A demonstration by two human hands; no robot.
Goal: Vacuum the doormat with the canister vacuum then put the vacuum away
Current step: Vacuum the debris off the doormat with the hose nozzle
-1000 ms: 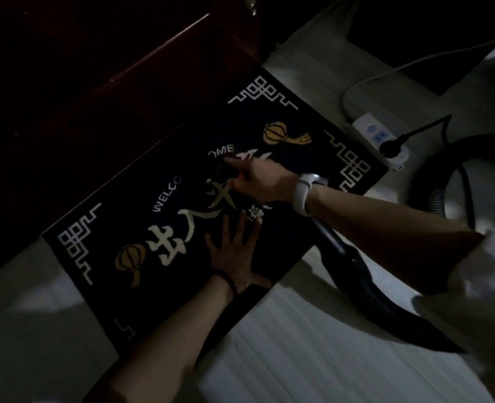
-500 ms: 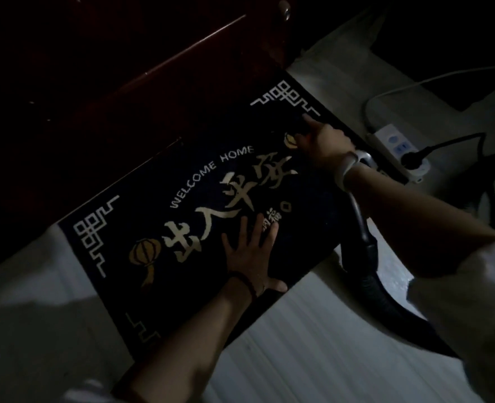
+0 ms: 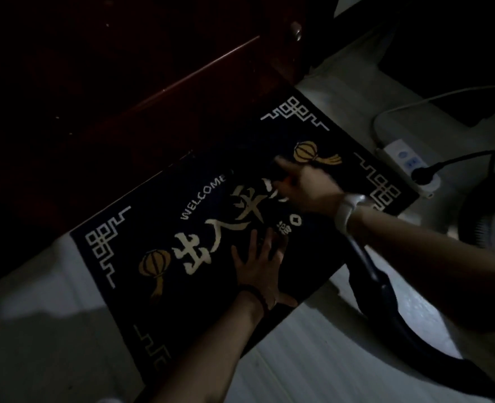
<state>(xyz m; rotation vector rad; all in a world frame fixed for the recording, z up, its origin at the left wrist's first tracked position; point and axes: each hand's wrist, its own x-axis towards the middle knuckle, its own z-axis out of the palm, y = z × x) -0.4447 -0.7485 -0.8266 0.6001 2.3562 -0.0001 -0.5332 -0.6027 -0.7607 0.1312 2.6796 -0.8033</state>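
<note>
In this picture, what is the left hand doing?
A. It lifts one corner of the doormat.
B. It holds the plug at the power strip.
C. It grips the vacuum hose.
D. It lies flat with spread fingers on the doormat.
D. The left hand rests palm down, fingers spread, on the dark doormat near its front edge, while the right hand works the vacuum hose farther up the mat.
</note>
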